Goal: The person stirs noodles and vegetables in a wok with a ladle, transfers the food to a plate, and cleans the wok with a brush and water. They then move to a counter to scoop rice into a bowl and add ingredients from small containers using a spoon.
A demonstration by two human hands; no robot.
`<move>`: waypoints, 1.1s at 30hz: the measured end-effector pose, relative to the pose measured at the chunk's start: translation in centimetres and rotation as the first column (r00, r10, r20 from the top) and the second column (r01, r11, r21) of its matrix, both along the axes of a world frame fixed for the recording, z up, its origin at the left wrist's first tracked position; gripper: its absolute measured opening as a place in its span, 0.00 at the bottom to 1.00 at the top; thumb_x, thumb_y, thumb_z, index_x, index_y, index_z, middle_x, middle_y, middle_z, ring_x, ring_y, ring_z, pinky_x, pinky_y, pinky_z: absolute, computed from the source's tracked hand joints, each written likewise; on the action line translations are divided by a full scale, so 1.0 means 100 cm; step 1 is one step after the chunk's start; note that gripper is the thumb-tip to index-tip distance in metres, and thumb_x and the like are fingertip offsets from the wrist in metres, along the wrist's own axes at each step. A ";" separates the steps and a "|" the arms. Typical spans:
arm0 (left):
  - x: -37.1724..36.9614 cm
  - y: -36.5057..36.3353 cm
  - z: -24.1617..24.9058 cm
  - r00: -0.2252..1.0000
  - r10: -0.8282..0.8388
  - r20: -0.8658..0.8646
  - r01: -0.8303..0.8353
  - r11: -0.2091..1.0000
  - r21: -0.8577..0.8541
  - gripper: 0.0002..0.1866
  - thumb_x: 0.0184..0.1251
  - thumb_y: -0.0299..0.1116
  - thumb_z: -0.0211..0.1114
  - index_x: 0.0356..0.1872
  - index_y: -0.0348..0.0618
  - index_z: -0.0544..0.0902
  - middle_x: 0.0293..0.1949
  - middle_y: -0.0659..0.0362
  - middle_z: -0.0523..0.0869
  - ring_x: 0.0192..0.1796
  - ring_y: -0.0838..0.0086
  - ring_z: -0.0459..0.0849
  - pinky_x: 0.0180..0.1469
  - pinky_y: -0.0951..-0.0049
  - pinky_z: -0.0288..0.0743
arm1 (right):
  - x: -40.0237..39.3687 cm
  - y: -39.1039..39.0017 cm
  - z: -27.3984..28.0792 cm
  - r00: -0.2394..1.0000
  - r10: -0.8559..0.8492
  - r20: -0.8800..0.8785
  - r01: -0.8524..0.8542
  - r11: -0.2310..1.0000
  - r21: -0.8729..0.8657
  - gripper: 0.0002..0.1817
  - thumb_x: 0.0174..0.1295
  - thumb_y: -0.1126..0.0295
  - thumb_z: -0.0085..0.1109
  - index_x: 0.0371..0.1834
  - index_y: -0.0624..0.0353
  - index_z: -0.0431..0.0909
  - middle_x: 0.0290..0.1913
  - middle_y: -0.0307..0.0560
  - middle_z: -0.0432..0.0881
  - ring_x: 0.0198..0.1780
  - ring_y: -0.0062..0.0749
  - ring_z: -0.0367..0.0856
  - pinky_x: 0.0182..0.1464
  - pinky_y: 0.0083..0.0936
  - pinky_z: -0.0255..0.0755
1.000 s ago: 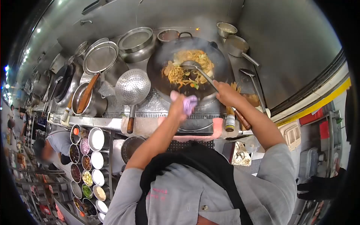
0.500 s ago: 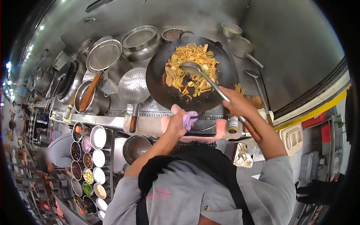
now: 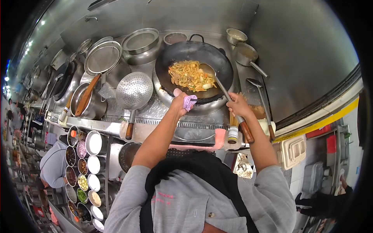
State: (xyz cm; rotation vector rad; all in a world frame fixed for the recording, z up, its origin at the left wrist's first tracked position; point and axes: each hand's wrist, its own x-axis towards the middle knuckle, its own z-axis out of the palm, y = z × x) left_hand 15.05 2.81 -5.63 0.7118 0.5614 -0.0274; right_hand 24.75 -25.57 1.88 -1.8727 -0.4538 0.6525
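Note:
My left hand (image 3: 178, 103) is closed around a folded purple cloth (image 3: 190, 102) at the near rim of the black wok (image 3: 211, 49), gripping the wok's near handle through it. Inside the wok, a heap of brown stir-fried noodles (image 3: 188, 74) with bits of meat and vegetable lies left of centre. The fingers of my right hand (image 3: 238, 105) wrap the long metal shaft of a ladle (image 3: 222, 86). Its bowl rests at the right side of the noodles, and its wooden end points back toward me.
Left of the wok are a perforated skimmer (image 3: 135, 90), a mesh strainer (image 3: 102, 58) and a pot (image 3: 93, 103). To the right lie a saucepan (image 3: 245, 53) and a spatula (image 3: 255, 82). Ingredient containers (image 3: 93, 142) stand lower left. A co-worker (image 3: 54, 165) bends beyond them.
The wok has tipped and shifted, with its far handle now in plain view. The noodles have gathered lower in a tighter heap. My left hand has moved up and away from me.

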 end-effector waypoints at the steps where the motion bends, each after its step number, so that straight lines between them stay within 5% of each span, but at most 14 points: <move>1: 0.001 0.003 -0.001 1.000 -0.026 0.002 0.026 1.000 -0.010 0.11 0.71 0.36 0.52 0.40 0.38 0.77 0.34 0.49 0.85 0.29 0.60 0.85 0.22 0.69 0.79 | 0.002 0.002 0.007 1.000 0.007 0.002 -0.007 1.000 0.016 0.35 0.59 0.75 0.56 0.73 0.69 0.63 0.24 0.46 0.78 0.18 0.26 0.75 0.20 0.28 0.70; 2: 0.002 0.006 -0.003 0.999 -0.052 0.004 0.052 0.998 -0.021 0.11 0.71 0.36 0.53 0.40 0.38 0.77 0.34 0.49 0.85 0.30 0.60 0.85 0.22 0.69 0.79 | 0.004 0.005 0.012 1.000 0.015 0.003 -0.015 0.999 0.033 0.35 0.58 0.76 0.56 0.72 0.70 0.64 0.26 0.49 0.80 0.18 0.29 0.76 0.21 0.30 0.72; 5: -0.001 0.005 -0.005 0.998 -0.062 0.002 0.063 0.998 -0.021 0.11 0.71 0.36 0.53 0.40 0.39 0.77 0.35 0.49 0.85 0.31 0.60 0.86 0.23 0.69 0.79 | 0.028 0.034 0.020 0.784 0.172 0.597 0.019 0.954 -0.300 0.35 0.53 0.78 0.57 0.69 0.71 0.66 0.40 0.67 0.83 0.43 0.61 0.84 0.49 0.39 0.78; 9: -0.002 0.003 0.003 1.000 -0.007 -0.019 0.007 1.000 0.005 0.11 0.71 0.37 0.54 0.39 0.39 0.77 0.36 0.49 0.85 0.32 0.60 0.86 0.25 0.69 0.80 | 0.053 0.084 0.023 0.570 0.342 0.747 -0.155 0.938 -0.311 0.34 0.55 0.78 0.58 0.70 0.68 0.66 0.57 0.69 0.77 0.58 0.61 0.77 0.62 0.42 0.72; 13: -0.003 0.004 0.000 1.000 -0.003 0.017 0.003 1.000 0.006 0.09 0.71 0.37 0.55 0.39 0.41 0.77 0.35 0.50 0.85 0.32 0.60 0.86 0.25 0.67 0.80 | 0.059 0.124 0.013 0.487 0.513 0.707 -0.168 0.849 -0.501 0.35 0.58 0.81 0.53 0.73 0.61 0.64 0.62 0.64 0.74 0.57 0.58 0.78 0.60 0.44 0.73; 19: -0.004 0.002 -0.001 1.000 0.022 0.009 -0.022 1.000 -0.002 0.10 0.71 0.36 0.56 0.40 0.40 0.76 0.34 0.49 0.85 0.31 0.59 0.86 0.26 0.62 0.81 | 0.034 0.050 0.055 0.606 0.582 0.543 -0.090 0.728 -0.680 0.34 0.59 0.82 0.48 0.73 0.55 0.65 0.54 0.59 0.76 0.50 0.59 0.79 0.55 0.45 0.74; 24: -0.025 -0.007 0.043 0.977 0.159 0.139 -0.130 0.972 -0.197 0.12 0.72 0.37 0.58 0.47 0.39 0.73 0.40 0.48 0.85 0.42 0.54 0.87 0.43 0.56 0.87 | 0.025 -0.016 0.049 0.619 0.383 0.686 -0.119 0.909 -0.401 0.34 0.57 0.81 0.51 0.71 0.57 0.69 0.43 0.61 0.77 0.44 0.58 0.79 0.52 0.41 0.74; 25: -0.028 0.000 0.036 0.974 0.093 0.208 -0.040 0.968 -0.247 0.15 0.72 0.40 0.61 0.50 0.41 0.73 0.40 0.49 0.85 0.46 0.56 0.87 0.48 0.52 0.86 | 0.021 -0.023 0.049 0.643 0.333 0.690 -0.137 0.936 -0.324 0.33 0.56 0.81 0.51 0.71 0.58 0.69 0.40 0.62 0.77 0.42 0.57 0.79 0.51 0.41 0.74; 29: -0.018 0.003 0.003 0.983 0.079 0.163 -0.039 0.971 -0.237 0.19 0.71 0.48 0.66 0.50 0.45 0.74 0.40 0.50 0.86 0.45 0.59 0.87 0.50 0.49 0.84 | 0.007 -0.036 0.045 0.785 0.264 0.560 -0.149 0.958 -0.244 0.33 0.58 0.79 0.53 0.72 0.59 0.68 0.29 0.48 0.76 0.29 0.38 0.78 0.37 0.31 0.73; 31: -0.015 -0.012 0.028 0.984 0.151 0.099 -0.130 0.973 -0.192 0.16 0.69 0.44 0.66 0.45 0.43 0.76 0.38 0.51 0.86 0.39 0.60 0.87 0.43 0.54 0.86 | 0.001 -0.035 0.052 0.906 0.227 0.357 -0.160 0.965 -0.208 0.35 0.59 0.78 0.53 0.75 0.59 0.64 0.27 0.42 0.76 0.21 0.25 0.76 0.23 0.25 0.71; 33: -0.012 -0.013 0.032 0.990 0.135 0.037 -0.126 0.975 -0.182 0.13 0.68 0.41 0.65 0.40 0.42 0.78 0.35 0.52 0.85 0.34 0.61 0.86 0.35 0.60 0.85 | -0.014 -0.029 0.065 0.965 0.154 0.212 -0.122 0.980 -0.157 0.34 0.60 0.77 0.54 0.74 0.58 0.65 0.26 0.38 0.74 0.20 0.21 0.73 0.23 0.23 0.69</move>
